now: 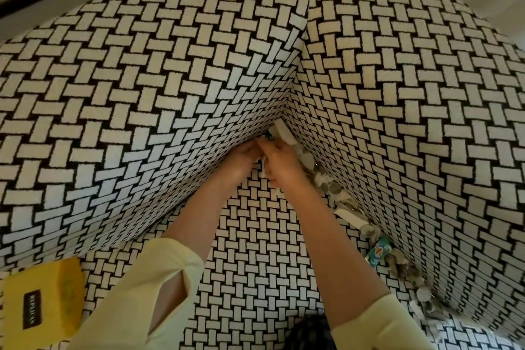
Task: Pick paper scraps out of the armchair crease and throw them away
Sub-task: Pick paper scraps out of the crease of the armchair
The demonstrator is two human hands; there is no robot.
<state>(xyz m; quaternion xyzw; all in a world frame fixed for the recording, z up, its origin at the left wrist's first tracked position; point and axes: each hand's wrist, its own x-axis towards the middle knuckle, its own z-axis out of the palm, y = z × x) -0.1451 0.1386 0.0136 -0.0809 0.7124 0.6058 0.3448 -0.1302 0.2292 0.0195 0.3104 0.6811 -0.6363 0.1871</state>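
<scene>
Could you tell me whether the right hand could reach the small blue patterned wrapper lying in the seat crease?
Probably yes: the blue patterned wrapper lies uncovered beside the right forearm, nearer than the right hand, with nothing blocking it.

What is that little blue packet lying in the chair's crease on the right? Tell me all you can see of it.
The blue packet is a small, glossy wrapper, blue-green with orange and white print too blurred to read. It lies tilted in the crease where the seat meets the right-hand armchair wall, among pale paper scraps and coins. Neither hand touches it.
</scene>
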